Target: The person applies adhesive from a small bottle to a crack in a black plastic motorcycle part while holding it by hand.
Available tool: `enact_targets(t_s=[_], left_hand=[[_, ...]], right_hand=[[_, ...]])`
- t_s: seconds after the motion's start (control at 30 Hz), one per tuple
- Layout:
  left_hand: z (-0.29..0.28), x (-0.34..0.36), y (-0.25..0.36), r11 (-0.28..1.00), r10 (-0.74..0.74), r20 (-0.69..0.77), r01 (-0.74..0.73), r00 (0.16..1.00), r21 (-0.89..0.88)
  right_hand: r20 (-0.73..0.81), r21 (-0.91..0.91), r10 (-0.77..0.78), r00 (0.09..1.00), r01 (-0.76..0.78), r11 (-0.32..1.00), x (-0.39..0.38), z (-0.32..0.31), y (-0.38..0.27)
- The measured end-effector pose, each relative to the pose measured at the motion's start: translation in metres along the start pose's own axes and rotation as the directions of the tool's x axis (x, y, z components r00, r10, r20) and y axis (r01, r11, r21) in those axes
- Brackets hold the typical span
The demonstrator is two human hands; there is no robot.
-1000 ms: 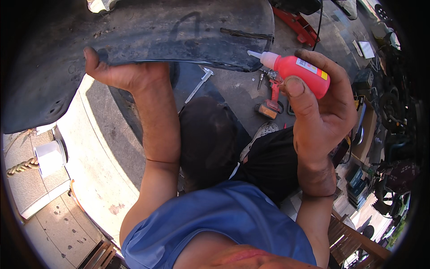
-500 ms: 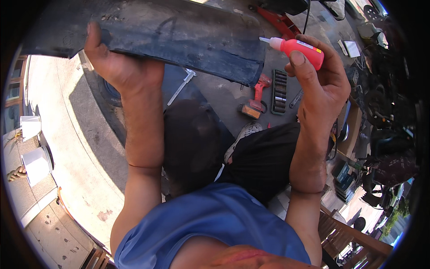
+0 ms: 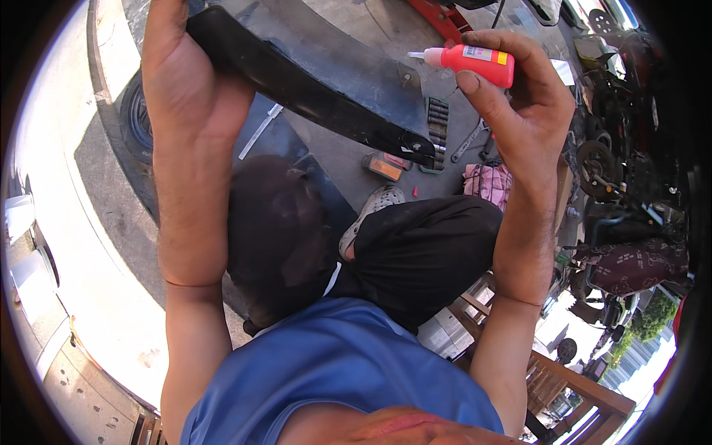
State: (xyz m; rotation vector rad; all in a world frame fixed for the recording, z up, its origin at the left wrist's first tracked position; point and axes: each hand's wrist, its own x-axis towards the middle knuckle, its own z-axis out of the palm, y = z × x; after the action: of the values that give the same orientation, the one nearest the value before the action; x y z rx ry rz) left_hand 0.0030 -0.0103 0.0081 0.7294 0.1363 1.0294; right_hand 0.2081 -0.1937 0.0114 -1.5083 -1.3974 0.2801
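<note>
Mostly cut off, head view: the long black curved plastic panel [image 3: 319, 74] runs out of frame at the top left, so its full shape can't be told. Left hand [image 3: 189, 89] grips the panel's near edge, fingers wrapped over to the far side and hidden; only the back of the hand and wrist show, closed tight on the panel. Right hand [image 3: 519, 104] holds one small red squeeze bottle with white nozzle [image 3: 471, 61], thumb under, fingers curled over the top, narrow grasp. Nozzle tip points left toward the panel's right end, close to it; whether it touches can't be told. The bottle sits up high, top centre-right of the picture.

Below the arms: a dark cap or head [image 3: 278, 230] of someone crouched, black clothing [image 3: 423, 252], one grey-white shoe [image 3: 374, 208]; face hidden. Blue shirt [image 3: 334, 378] of the wearer fills the bottom.

On the concrete floor [image 3: 348, 22]: one black socket rail [image 3: 436, 130], one orange-black small tool [image 3: 386, 167], a pink cloth [image 3: 489, 182], one tyre [image 3: 137, 122] partly behind the left arm. Right rim is cluttered with dark machinery, too distorted to name. Wooden bench [image 3: 571, 378] at lower right, cut off.
</note>
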Motion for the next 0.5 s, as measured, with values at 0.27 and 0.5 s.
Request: enact_targets(t_s=[0.27, 0.5], left_hand=[[-0.008, 0.006, -0.010, 0.988, -0.099, -0.141, 0.114, 0.985, 0.105], [-0.015, 0.003, -0.021, 0.984, -0.019, -0.132, 0.042, 0.991, 0.174]], right_hand=[[0.066, 0.004, 0.042, 0.997, -0.043, 0.999, -0.013, 0.008, 0.012], [0.092, 0.064, 0.154, 0.984, -0.160, 0.985, -0.017, 0.002, 0.017]])
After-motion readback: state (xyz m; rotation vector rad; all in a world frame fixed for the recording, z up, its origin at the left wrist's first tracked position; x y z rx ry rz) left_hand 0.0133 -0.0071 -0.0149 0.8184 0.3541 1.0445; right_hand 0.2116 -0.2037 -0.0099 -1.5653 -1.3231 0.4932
